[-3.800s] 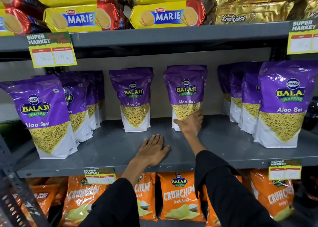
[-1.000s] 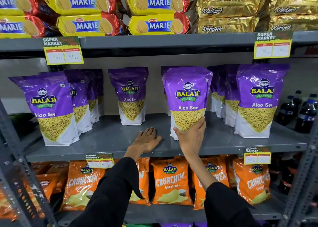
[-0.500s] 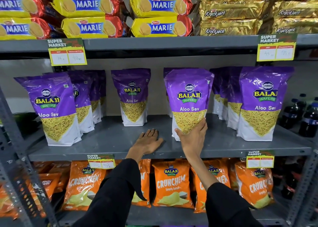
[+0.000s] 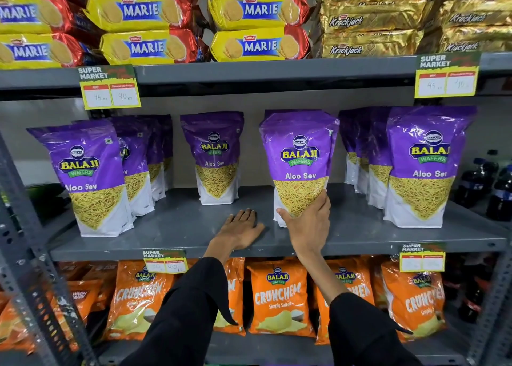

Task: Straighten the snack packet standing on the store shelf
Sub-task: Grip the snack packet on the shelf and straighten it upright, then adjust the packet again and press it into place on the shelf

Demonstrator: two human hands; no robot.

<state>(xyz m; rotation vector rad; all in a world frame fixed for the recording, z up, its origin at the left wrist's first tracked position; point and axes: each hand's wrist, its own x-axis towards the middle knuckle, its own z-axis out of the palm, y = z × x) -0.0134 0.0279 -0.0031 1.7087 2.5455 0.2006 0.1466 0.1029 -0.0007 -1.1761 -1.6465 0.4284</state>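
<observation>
Firmly, the right hand (image 4: pixel 306 221) clasps the lower front of the purple Aloo Sev packet (image 4: pixel 300 160), thumb on its left bottom corner and fingers (image 4: pixel 322 200) wrapped up its right side; the packet stands nearly upright near the front of the grey middle shelf (image 4: pixel 360 235), right of centre. Just left of it the left hand (image 4: pixel 239 228) lies flat, palm down, fingers spread, holding nothing, on bare shelf beside the front lip. One more purple packet (image 4: pixel 214 155) stands alone further back and left, apart from the held one, with open grey surface between them. A row of at least three purple packets (image 4: pixel 88 177) recedes along the left end, and another row of at least three (image 4: pixel 426 163) fills the right end, its front packet standing clear of the held one. Two price tags (image 4: pixel 109 87) hang from the shelf edge above, and two more (image 4: pixel 422 257) from the middle shelf's lip.
</observation>
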